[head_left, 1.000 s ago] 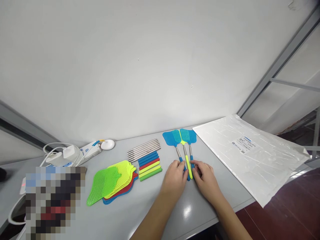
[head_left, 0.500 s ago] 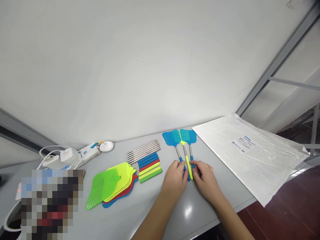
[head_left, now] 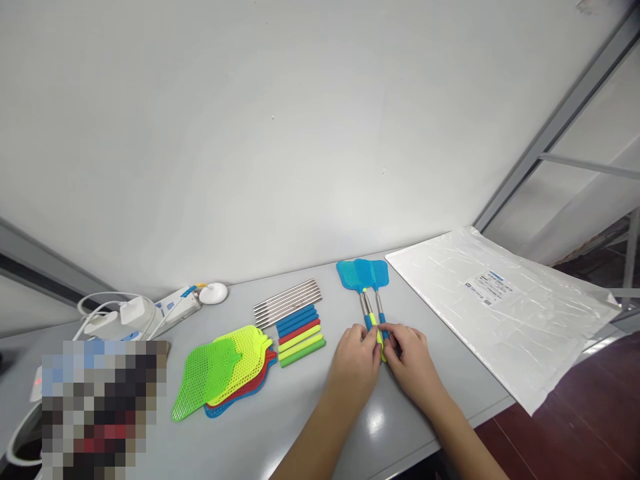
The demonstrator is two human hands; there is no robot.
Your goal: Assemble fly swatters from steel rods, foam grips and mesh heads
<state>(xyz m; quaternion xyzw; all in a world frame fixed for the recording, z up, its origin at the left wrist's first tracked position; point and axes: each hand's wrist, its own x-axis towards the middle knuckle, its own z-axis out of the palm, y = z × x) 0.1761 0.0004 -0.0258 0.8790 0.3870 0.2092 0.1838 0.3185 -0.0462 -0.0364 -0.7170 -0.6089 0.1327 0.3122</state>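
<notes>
Three assembled fly swatters lie side by side on the grey table, their blue mesh heads (head_left: 349,275) overlapping near the wall; the yellow one's head is mostly covered. Metal rods join heads to handles. My left hand (head_left: 354,357) is closed around the handle of the left blue fly swatter (head_left: 369,321), its fingers also against the yellow handle (head_left: 373,320). My right hand (head_left: 409,352) grips the handle of the right blue fly swatter (head_left: 383,317), fingertips beside the yellow one. The lower handle ends are partly hidden by my fingers.
Left of my hands lie loose coloured handles (head_left: 299,337), a row of metal rods (head_left: 289,302) and a fanned stack of swatter heads (head_left: 215,373). A power strip (head_left: 177,305) with cables stands farther left. A white package (head_left: 445,293) covers the table's right side.
The left blue fly swatter has slid right, against and over the yellow one, and the blue heads now overlap more. My left hand has shifted slightly right with it.
</notes>
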